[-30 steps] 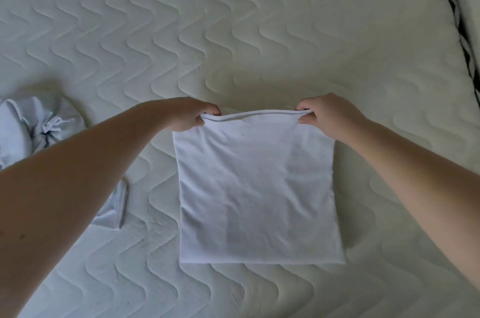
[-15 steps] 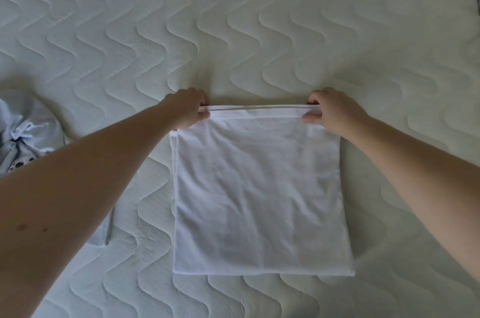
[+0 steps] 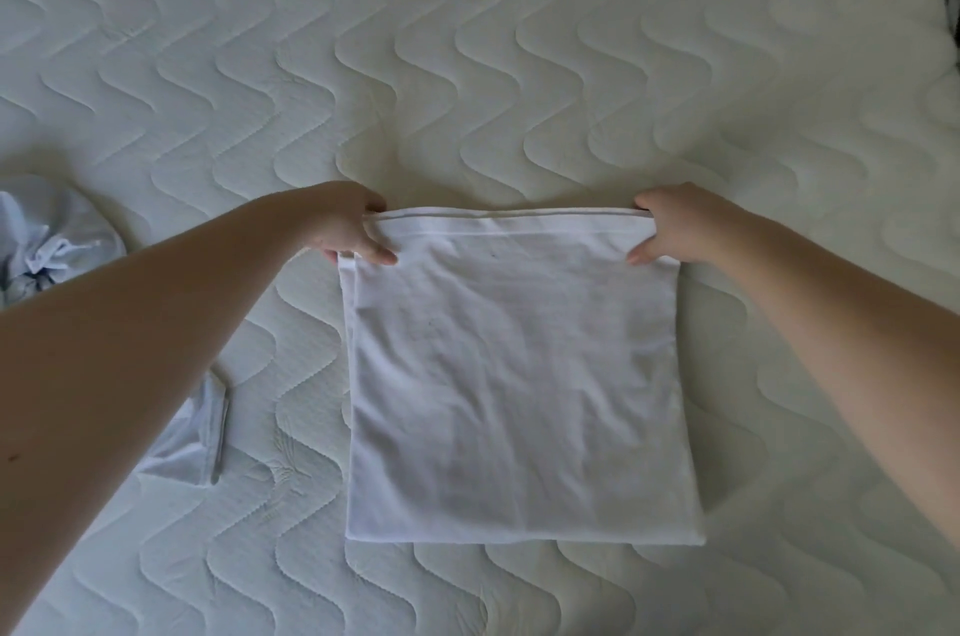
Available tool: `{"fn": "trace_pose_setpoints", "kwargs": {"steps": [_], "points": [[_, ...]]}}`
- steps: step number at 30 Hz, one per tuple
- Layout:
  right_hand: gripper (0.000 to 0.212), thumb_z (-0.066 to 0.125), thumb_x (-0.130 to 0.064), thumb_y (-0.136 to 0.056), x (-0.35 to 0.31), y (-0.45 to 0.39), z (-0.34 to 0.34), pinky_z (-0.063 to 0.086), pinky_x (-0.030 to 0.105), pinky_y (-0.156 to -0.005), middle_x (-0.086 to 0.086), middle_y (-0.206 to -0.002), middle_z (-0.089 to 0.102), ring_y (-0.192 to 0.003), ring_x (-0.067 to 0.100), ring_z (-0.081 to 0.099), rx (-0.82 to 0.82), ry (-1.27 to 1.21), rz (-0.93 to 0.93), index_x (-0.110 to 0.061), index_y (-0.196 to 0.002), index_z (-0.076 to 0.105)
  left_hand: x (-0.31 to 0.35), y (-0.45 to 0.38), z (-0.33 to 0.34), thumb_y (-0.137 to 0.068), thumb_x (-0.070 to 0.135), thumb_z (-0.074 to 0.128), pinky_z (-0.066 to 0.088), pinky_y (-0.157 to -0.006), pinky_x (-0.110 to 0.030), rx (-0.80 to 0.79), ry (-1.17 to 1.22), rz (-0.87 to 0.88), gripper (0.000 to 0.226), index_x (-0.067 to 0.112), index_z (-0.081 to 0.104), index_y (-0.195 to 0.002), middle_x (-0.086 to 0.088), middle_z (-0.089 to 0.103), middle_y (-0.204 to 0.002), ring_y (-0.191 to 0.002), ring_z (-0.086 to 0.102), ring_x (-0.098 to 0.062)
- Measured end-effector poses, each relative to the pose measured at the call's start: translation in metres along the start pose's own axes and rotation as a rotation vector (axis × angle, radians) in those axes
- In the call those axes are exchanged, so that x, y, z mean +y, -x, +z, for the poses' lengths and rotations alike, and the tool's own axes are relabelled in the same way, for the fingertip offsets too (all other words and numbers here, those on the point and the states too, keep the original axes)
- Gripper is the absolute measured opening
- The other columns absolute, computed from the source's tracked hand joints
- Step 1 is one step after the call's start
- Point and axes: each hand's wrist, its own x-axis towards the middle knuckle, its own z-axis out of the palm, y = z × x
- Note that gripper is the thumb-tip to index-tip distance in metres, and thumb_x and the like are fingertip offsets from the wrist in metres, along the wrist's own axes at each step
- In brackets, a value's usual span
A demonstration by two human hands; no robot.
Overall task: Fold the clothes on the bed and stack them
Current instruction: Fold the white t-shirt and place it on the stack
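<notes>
The left hand [image 3: 349, 231] and right hand [image 3: 670, 230] each pinch a far corner of the white shirt [image 3: 519, 375], which lies folded flat on the bed [image 3: 519, 64]. Uneven pulling could skew the layers. More clothes [image 3: 52, 240] wait at the left.

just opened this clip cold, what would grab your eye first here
First comes the folded white garment, a flat near-square lying in the middle of the quilted mattress. The left hand and the right hand pinch its two far corners, with both bare forearms reaching in from the near edge. At the far left a crumpled pale garment lies on the mattress, partly hidden by the left arm.
</notes>
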Motion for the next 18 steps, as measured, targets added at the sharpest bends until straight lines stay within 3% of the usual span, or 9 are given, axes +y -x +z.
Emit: {"fn": "trace_pose_setpoints", "kwargs": {"steps": [2,5,8,13,18], "points": [[0.044,0.085,-0.031,-0.071,0.001,0.006,0.000,0.038,0.032,-0.068,0.010,-0.104,0.064,-0.089,0.027,0.057,0.029,-0.068,-0.011,-0.012,-0.101,0.058,-0.007,0.005,0.008,-0.071,0.031,0.087,0.057,-0.060,-0.028,0.021,0.185,-0.001,0.059,0.027,0.057,-0.123,-0.001,0.061,-0.113,-0.087,0.065,-0.017],[0.044,0.082,-0.027,-0.075,0.003,0.018,-0.001,0.034,0.029,-0.069,0.009,-0.103,0.063,-0.095,0.027,0.059,0.092,-0.199,-0.037,-0.011,-0.110,0.062,-0.013,0.011,0.017,-0.076,0.019,0.083,0.052,-0.053,-0.021,0.119,0.279,0.066,0.034,0.030,0.062,-0.100,0.001,0.069,-0.098,-0.081,0.066,-0.012],[0.053,0.082,-0.028,-0.076,0.001,0.034,-0.015,0.029,0.024,-0.072,0.010,-0.115,0.064,-0.106,0.027,0.058,0.152,-0.264,-0.082,-0.012,-0.122,0.062,-0.010,0.029,0.007,-0.078,0.019,0.081,0.048,-0.066,-0.021,0.157,0.215,0.138,0.027,0.032,0.067,-0.097,0.012,0.070,-0.089,-0.086,0.066,-0.008],[0.037,0.082,-0.027,-0.075,-0.012,0.073,-0.083,0.020,0.030,-0.061,0.006,-0.081,0.055,-0.082,0.028,0.056,0.366,-0.192,-0.187,-0.009,-0.102,0.066,0.012,0.080,-0.056,-0.079,0.029,0.078,0.041,-0.065,-0.025,0.330,0.035,0.221,0.021,0.030,0.069,-0.098,0.012,0.066,-0.082,-0.083,0.062,-0.013],[0.026,0.080,-0.029,-0.076,-0.023,0.130,-0.175,0.027,0.032,-0.059,0.004,-0.074,0.055,-0.072,0.025,0.052,0.574,-0.206,-0.224,-0.017,-0.089,0.061,0.040,0.159,-0.137,-0.079,0.033,0.078,0.037,-0.058,-0.020,0.581,0.063,0.291,0.018,0.041,0.064,-0.088,0.021,0.062,-0.074,-0.072,0.053,0.006]]}}
